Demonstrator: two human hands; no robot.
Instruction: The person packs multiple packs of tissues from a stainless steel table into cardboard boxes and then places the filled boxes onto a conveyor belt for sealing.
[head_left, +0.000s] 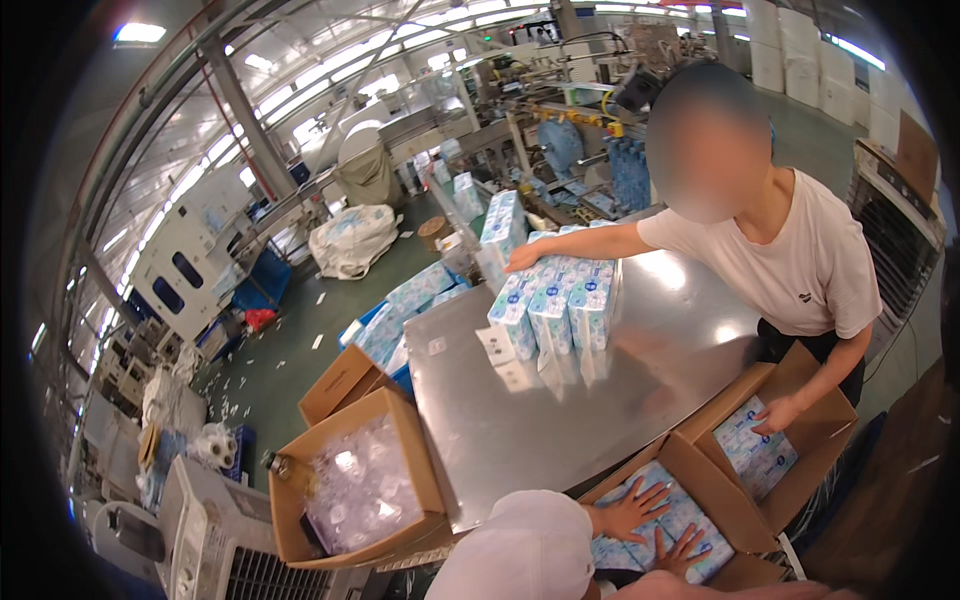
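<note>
Both of my hands lie spread on blue-and-white plastic-wrapped tissue packs point(690, 515) inside an open cardboard box point(705, 485) at the lower right. My left hand point(632, 510), open, rests toward the far side of the packs. Closer to me, my right hand point(680, 552) also presses flat with its fingers apart. A white cap point(525, 545) hides much of my left forearm. Beside this box stands a second open carton point(820, 435) holding similar packs point(755, 448). Across the table, a co-worker's hand point(780, 414) reaches into that carton; their other hand point(522, 258) touches grouped packs point(550, 308).
A shiny metal table point(480, 425) spans the middle. Left of it sit a carton point(425, 450) of clear plastic bags and a blue crate point(402, 375) of packs. Machinery point(560, 145) stands behind. The co-worker point(775, 250) occupies the far right side.
</note>
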